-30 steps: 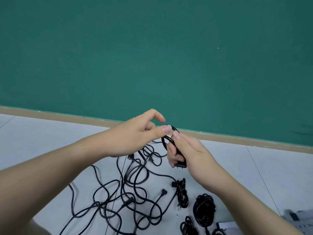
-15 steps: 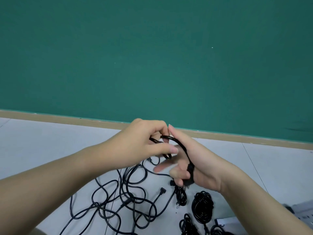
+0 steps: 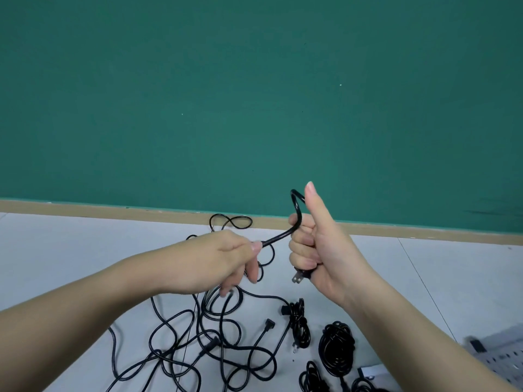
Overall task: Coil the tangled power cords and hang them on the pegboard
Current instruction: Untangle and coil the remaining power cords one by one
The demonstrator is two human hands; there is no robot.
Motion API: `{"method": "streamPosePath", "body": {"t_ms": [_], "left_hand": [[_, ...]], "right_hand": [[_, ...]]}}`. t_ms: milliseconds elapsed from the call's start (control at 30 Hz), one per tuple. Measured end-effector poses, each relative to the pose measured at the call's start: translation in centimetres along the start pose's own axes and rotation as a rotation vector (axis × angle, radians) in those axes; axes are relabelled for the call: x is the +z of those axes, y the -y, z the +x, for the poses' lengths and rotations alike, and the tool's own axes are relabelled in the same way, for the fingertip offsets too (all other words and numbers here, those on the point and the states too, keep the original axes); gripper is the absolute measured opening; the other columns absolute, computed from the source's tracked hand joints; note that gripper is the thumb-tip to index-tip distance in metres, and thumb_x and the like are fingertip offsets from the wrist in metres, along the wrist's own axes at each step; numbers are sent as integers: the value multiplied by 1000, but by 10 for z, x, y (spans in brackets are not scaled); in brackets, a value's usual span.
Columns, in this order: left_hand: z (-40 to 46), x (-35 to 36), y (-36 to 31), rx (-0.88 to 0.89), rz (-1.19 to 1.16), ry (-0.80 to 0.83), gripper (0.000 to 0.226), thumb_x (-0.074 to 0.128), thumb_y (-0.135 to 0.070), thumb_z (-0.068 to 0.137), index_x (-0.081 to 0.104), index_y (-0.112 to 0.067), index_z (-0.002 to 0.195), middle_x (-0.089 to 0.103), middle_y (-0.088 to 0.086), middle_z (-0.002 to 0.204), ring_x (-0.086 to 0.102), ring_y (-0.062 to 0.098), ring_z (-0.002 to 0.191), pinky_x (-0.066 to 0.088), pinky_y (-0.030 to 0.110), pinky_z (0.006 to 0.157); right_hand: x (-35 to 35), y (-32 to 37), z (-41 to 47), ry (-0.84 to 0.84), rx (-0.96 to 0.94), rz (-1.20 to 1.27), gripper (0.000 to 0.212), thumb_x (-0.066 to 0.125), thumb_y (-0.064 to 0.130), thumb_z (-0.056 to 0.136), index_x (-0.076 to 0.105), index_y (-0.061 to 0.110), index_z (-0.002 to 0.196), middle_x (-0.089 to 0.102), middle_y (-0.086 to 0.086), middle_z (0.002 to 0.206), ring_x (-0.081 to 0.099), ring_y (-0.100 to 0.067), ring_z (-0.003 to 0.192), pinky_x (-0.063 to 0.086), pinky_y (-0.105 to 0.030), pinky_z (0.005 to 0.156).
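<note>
Two bare hands hold one black cord [image 3: 278, 236] above a pale bench [image 3: 70, 250]. The right hand [image 3: 314, 244] grips its plug end, thumb up; the left hand [image 3: 226, 261] pinches the cord. Tangled cords [image 3: 215, 343] lie below, beside coiled bundles [image 3: 336, 346].

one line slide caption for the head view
Right hand grips a plug while left hand pulls its cord over tangled cords.
</note>
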State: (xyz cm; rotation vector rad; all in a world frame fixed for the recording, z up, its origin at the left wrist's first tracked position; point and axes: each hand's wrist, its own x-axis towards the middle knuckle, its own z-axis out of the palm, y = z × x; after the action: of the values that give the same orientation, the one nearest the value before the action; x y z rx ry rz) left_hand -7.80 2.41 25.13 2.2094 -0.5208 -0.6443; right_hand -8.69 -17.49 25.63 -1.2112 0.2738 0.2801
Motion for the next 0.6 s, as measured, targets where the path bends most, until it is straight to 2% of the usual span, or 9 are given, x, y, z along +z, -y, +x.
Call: {"method": "streamPosePath", "body": {"t_ms": [67, 133, 200, 267, 367, 433, 500, 533, 600], "left_hand": [[0, -1, 1, -18, -10, 8, 54, 38, -52, 108, 70, -17, 82, 43, -6, 54, 43, 17, 54, 44, 31, 65], [-1, -1, -2, 8, 97, 17, 55, 39, -64, 100, 72, -24, 81, 38, 4, 60, 37, 27, 57, 37, 33, 61], [-2, 5, -4, 38, 164, 66, 51, 42, -65, 96, 73, -27, 82, 39, 12, 63, 39, 32, 59, 38, 36, 59], [-2, 16, -6, 40, 171, 68, 44, 49, -54, 102, 73, -23, 80, 39, 2, 55, 38, 21, 53, 35, 33, 55], [0, 29, -7, 60, 150, 54, 36, 54, -46, 103, 70, -22, 82, 38, -8, 51, 32, 16, 50, 32, 31, 52], [1, 27, -6, 63, 37, 60, 28, 57, -48, 101, 65, -23, 94, 44, -7, 55, 39, 17, 51, 40, 33, 55], [0, 22, -8, 43, -110, 17, 34, 56, -57, 98, 54, -25, 109, 59, -4, 62, 54, 20, 52, 50, 36, 59], [0, 20, -9, 53, -156, -40, 38, 55, -60, 97, 48, -26, 113, 65, -1, 67, 58, 21, 52, 50, 35, 59], [0, 17, -12, 106, -200, -147, 35, 57, -57, 96, 44, -29, 114, 68, 1, 71, 56, 22, 49, 46, 29, 54]], "right_hand": [[2, -6, 1, -5, 7, -44, 67, 61, 77, 79, 56, 12, 96, 22, 1, 73, 9, -12, 53, 15, -21, 41], [6, -15, 3, 8, 14, -78, 67, 58, 80, 79, 59, 14, 93, 40, -2, 81, 17, -12, 51, 19, -22, 42], [10, -22, 1, 24, -15, -182, 68, 56, 85, 77, 56, 17, 80, 48, -4, 80, 28, -14, 49, 24, -25, 43], [14, -30, -2, 20, -141, -418, 68, 51, 85, 81, 42, 20, 63, 42, -1, 61, 32, -16, 48, 27, -24, 44], [17, -35, -4, -31, -306, -534, 68, 50, 78, 91, 26, 21, 63, 22, 4, 55, 26, -18, 48, 25, -25, 46], [18, -30, -3, -68, -291, -504, 66, 45, 80, 88, 35, 20, 63, 26, 3, 55, 27, -17, 47, 23, -25, 45], [17, -23, 0, -78, -211, -474, 70, 37, 79, 90, 55, 14, 70, 42, 0, 53, 32, -16, 45, 24, -22, 44], [17, -20, 1, -71, -152, -446, 74, 34, 78, 94, 65, 13, 74, 48, 2, 53, 34, -15, 44, 25, -21, 43], [15, -19, 1, -53, -61, -399, 72, 29, 75, 99, 74, 28, 68, 47, 6, 50, 36, -15, 44, 26, -22, 44]]}}
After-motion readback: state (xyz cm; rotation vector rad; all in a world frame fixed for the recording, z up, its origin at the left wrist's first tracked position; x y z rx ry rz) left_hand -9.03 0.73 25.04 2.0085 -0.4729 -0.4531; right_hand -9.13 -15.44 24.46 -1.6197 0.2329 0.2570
